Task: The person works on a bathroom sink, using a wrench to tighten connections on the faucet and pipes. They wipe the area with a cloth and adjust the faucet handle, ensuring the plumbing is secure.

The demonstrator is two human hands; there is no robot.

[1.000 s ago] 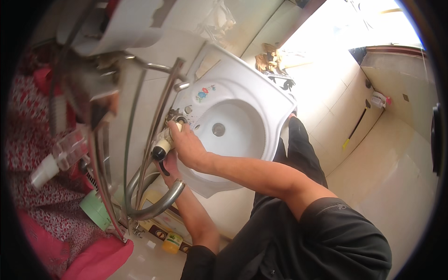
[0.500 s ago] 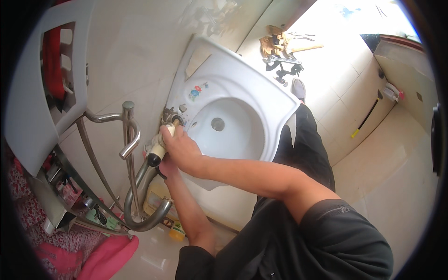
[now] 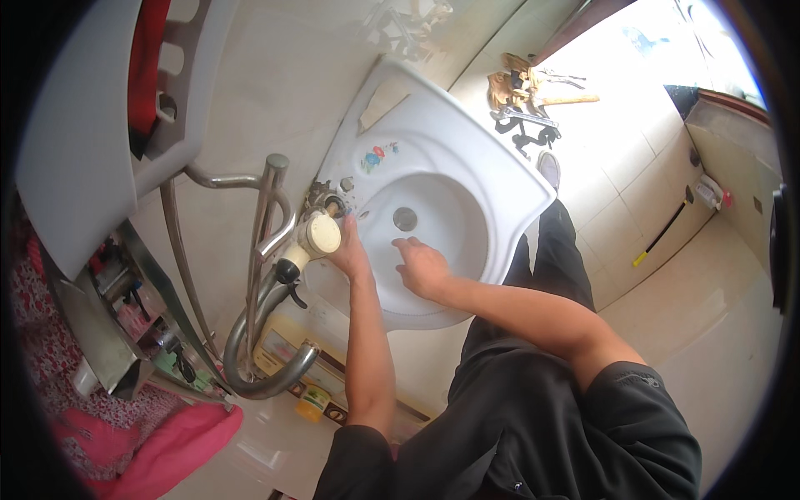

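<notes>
Sink (image 3: 483, 154): white, looks hard, heavy and chip-prone.
Fitting (image 3: 323, 234): cream, at the sink's left edge beside the stained mount (image 3: 320, 194); probably stiff, smooth, moderately weighty; its barrel (image 3: 298, 252) seems the best hold, clear of the lever.
Right hand (image 3: 423, 268): over the basin, fingers apart, nothing visible in its grip.
Left hand (image 3: 350, 252): at the fitting's right side; grip partly hidden, cannot tell whether clamped.
Lever (image 3: 297, 294): black; its attachment is hard to make out.
</notes>
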